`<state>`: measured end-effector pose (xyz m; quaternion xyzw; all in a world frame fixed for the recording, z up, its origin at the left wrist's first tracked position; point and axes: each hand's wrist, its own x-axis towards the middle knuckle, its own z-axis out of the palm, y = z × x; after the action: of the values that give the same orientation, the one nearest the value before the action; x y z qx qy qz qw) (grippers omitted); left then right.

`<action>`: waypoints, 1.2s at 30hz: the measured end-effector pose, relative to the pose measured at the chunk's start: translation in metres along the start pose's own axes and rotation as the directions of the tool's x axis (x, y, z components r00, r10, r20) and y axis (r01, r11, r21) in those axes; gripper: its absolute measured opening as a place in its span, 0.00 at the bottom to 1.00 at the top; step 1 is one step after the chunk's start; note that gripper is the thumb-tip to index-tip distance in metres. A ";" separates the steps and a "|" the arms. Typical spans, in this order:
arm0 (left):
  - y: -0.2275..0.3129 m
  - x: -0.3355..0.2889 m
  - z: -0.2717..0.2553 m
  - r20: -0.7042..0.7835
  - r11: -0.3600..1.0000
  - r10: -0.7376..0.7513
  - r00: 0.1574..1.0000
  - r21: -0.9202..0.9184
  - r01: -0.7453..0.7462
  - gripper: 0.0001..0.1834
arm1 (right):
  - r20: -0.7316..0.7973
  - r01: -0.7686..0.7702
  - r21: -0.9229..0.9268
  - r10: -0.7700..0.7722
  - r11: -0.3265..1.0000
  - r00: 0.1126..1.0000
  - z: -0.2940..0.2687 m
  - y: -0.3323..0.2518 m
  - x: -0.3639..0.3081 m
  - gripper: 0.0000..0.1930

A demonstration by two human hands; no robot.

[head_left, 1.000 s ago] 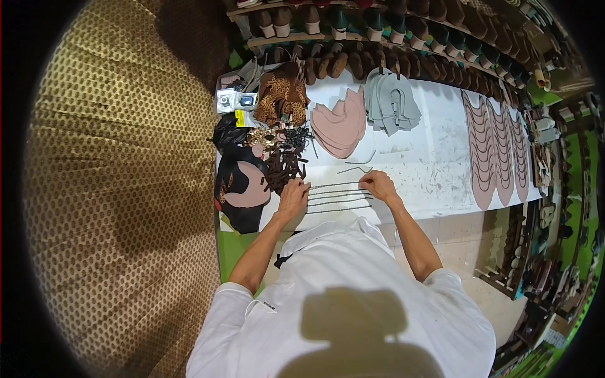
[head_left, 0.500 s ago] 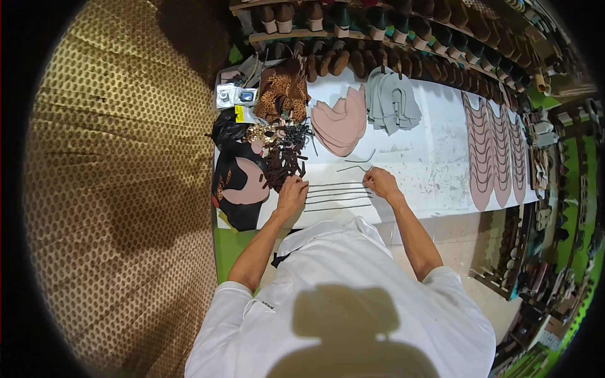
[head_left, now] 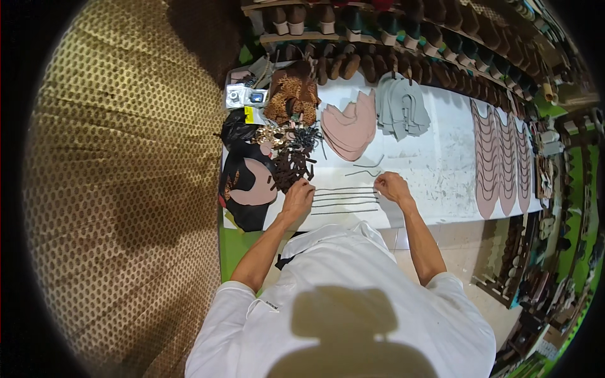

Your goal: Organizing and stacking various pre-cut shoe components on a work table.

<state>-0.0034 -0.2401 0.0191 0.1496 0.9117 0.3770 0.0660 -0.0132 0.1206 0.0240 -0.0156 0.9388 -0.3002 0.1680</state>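
Observation:
Several thin dark cords (head_left: 345, 205) lie in roughly parallel rows across the white tabletop in front of me. My left hand (head_left: 299, 198) is closed, fingertips pinched at the left end of the farthest cord (head_left: 345, 189). At that cord's right end, my right hand (head_left: 393, 187) is likewise closed in a pinch. Just beyond my right hand lie a few loose, bent cords (head_left: 363, 172). A heap of short dark brown strips (head_left: 292, 169) sits right behind my left hand.
Pink cut pieces (head_left: 348, 129) and grey ones (head_left: 402, 107) lie farther back. Scalloped pink rows (head_left: 485, 164) stretch along the right. At left are leopard-print pieces (head_left: 292, 94) and a black bag (head_left: 234, 129). Shoe shelves (head_left: 391, 47) stand behind; a patterned gold cloth (head_left: 126, 189) hangs left.
The view has shifted slightly, so the table sits a little farther right. Both hands stay at the ends of the farthest cord, and the rows look the same.

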 end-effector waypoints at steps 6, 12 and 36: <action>0.017 -0.003 -0.021 -0.057 1.000 0.014 0.998 0.021 -0.013 0.11 | -0.104 -0.031 0.121 0.043 0.992 0.994 0.008 -0.054 0.050 0.14; 0.018 -0.005 -0.052 -0.099 0.996 -0.075 0.992 -0.054 0.070 0.14 | -0.218 0.173 0.222 -0.124 0.960 0.968 0.052 -0.147 0.130 0.19; 0.006 0.052 -0.098 -0.277 0.957 -0.150 0.949 -0.282 0.069 0.12 | -0.094 0.218 0.278 -0.199 0.936 0.975 -0.129 -0.260 0.112 0.20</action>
<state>-0.0745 -0.2849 0.0925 0.0300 0.8584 0.5111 -0.0302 -0.1791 -0.0345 0.2363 -0.0809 0.8834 -0.4495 0.1052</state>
